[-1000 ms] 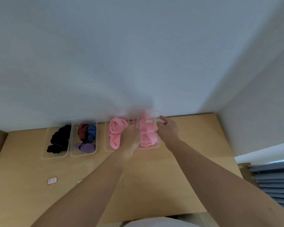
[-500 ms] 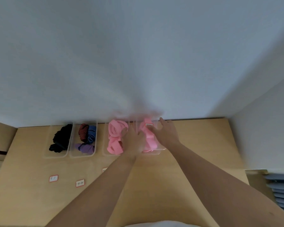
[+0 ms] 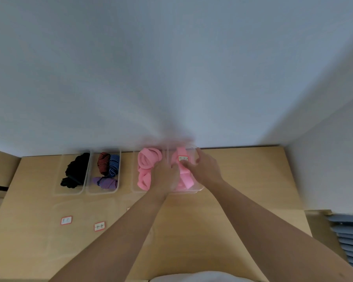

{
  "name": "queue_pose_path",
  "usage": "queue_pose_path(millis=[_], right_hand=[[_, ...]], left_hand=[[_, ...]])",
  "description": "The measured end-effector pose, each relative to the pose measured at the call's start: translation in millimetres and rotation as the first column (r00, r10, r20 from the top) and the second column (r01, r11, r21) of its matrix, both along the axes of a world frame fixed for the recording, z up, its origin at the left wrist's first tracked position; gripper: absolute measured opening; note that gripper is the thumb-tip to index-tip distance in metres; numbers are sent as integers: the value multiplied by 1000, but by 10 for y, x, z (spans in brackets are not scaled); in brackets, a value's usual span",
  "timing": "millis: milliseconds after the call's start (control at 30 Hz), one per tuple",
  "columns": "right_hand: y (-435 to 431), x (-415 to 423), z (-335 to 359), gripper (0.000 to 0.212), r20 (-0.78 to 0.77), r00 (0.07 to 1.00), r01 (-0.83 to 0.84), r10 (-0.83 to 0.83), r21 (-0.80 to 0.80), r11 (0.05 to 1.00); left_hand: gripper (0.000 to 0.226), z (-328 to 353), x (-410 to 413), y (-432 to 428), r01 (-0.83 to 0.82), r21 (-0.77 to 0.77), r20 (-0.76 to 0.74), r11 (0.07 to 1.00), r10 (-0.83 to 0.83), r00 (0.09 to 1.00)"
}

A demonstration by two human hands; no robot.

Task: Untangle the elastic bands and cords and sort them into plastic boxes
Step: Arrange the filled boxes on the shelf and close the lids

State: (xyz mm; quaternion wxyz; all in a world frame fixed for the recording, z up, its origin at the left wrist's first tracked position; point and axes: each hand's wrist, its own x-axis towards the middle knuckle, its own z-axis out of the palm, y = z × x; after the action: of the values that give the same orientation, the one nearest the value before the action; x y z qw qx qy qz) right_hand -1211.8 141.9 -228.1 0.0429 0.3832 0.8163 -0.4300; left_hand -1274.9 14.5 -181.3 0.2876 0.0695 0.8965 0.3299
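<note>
Along the table's far edge, at the left of the row, a heap of black elastic bands [image 3: 75, 171] is being kept in the first clear plastic box [image 3: 69, 193]. Red-striped, blue-striped and purple bands [image 3: 108, 165] are being kept in the second clear box [image 3: 102, 192] just beside it, seemingly so that each kind is being given its own container. Towards the lower left of the frame, two small red-bordered paper labels [image 3: 66, 220] are lying on the light wooden table [image 3: 243, 180], apparently waiting to be matched to boxes. Right of centre, rolled pink elastic bands [image 3: 148, 159] are being stored in the third clear box [image 3: 134, 176], whose right side is being covered by the left hand [image 3: 165, 177]. Its fingers are bent downwards at the seam between this box and the next, but what they are gripping cannot be told. The fourth clear box [image 3: 198, 189], holding flat pink bands [image 3: 184, 181] and a similar label [image 3: 183, 158], is being steadied by the right hand [image 3: 207, 169]. Its fingers are being curled over the box's far right wall while the thumb is being pressed onto the flat pink bands just beneath that label, probably to tuck them in.
</note>
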Motion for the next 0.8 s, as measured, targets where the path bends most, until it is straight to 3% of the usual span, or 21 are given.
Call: queue_pose_path(millis=[133, 267, 500, 633, 800], right_hand=[[-22, 23, -11, 79, 28, 999, 16, -16, -16, 1000], [-15, 61, 10, 63, 23, 999, 43, -42, -13, 999], [-15, 47, 17, 64, 44, 998, 42, -41, -8, 999], [-35, 28, 38, 69, 44, 999, 25, -26, 27, 999], [-60, -1, 66, 64, 64, 998, -27, 20, 113, 993]], left_hand=[[15, 45, 37, -66, 10, 61, 61, 998, -14, 998], [29, 63, 46, -68, 1, 100, 110, 995, -12, 994], [33, -34, -21, -226, 38, 24, 103, 999, -41, 994], [35, -69, 4, -283, 149, -154, -97, 977, -165, 982], [14, -61, -74, -256, 132, 57, -92, 990, -126, 988]])
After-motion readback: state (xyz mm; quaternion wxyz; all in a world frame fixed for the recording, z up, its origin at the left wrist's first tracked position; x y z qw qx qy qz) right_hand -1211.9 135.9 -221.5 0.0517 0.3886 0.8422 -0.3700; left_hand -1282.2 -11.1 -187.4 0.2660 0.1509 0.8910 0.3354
